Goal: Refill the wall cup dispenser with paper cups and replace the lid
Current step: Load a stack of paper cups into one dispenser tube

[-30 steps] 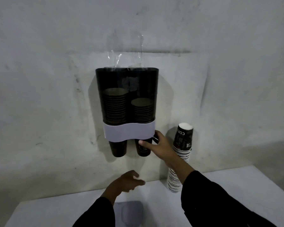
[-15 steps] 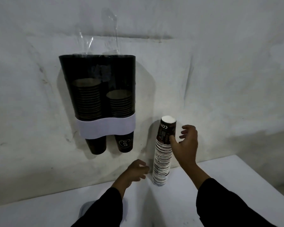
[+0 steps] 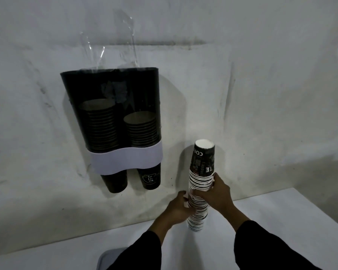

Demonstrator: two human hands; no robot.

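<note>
A dark two-tube cup dispenser (image 3: pixel 113 90) with a white band (image 3: pixel 127 159) hangs on the wall, its top open. Each tube holds a partial column of cups, and a black cup pokes out below each. To its right a tall stack of upside-down paper cups (image 3: pixel 202 162) stands on the white table (image 3: pixel 281 215). My right hand (image 3: pixel 217 193) grips the stack's upper middle from the right. My left hand (image 3: pixel 179 208) holds it lower from the left. A grey lid (image 3: pixel 105 259) lies on the table at the bottom edge, partly hidden by my left sleeve.
Clear plastic wrap (image 3: pixel 113 39) is stuck on the wall above the dispenser. The table meets the wall just behind the cup stack, and its right edge runs off at the lower right.
My right hand left the dispenser's right lower cup, moved right and closed on the cup stack. My left hand rose from the table and took hold of the stack too.
</note>
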